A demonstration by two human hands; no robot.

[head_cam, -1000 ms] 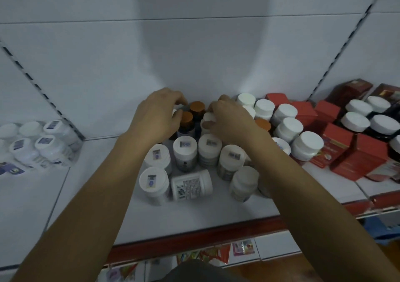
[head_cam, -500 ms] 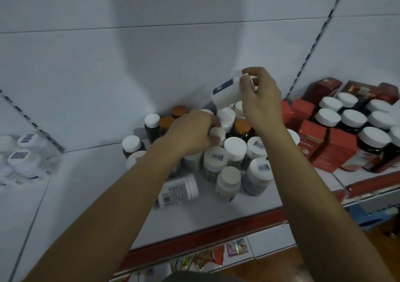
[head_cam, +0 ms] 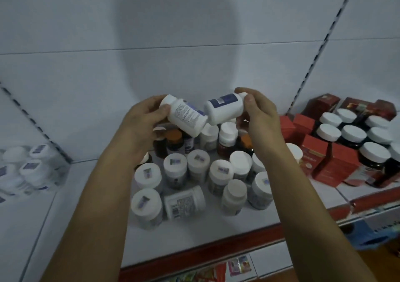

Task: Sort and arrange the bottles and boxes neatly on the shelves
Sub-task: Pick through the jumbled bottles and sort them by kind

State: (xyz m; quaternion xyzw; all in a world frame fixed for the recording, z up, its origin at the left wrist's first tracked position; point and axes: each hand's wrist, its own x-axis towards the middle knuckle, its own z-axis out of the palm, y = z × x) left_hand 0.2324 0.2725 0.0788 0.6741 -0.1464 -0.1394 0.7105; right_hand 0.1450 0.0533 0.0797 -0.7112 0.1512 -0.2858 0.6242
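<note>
My left hand (head_cam: 141,123) grips a white bottle with a printed label (head_cam: 186,116), tilted with its cap to the upper left. My right hand (head_cam: 258,115) grips a second white bottle with a blue label (head_cam: 224,108), lying sideways with its cap toward my palm. The two bottles touch in the air above a cluster of white-capped bottles (head_cam: 194,169) on the white shelf (head_cam: 86,227). Brown bottles with orange caps (head_cam: 174,140) stand behind the cluster. One white bottle (head_cam: 184,201) lies on its side near the front.
Red boxes (head_cam: 313,154) and dark jars with white lids (head_cam: 350,134) fill the shelf's right side. Shrink-wrapped white bottles (head_cam: 28,169) sit at the far left. The shelf's red front edge (head_cam: 205,253) runs below. A blue object (head_cam: 365,236) shows at lower right.
My left hand has lifted a white bottle out of the cluster. Both hands now hold bottles raised together at the same height, where before only the right one was up.
</note>
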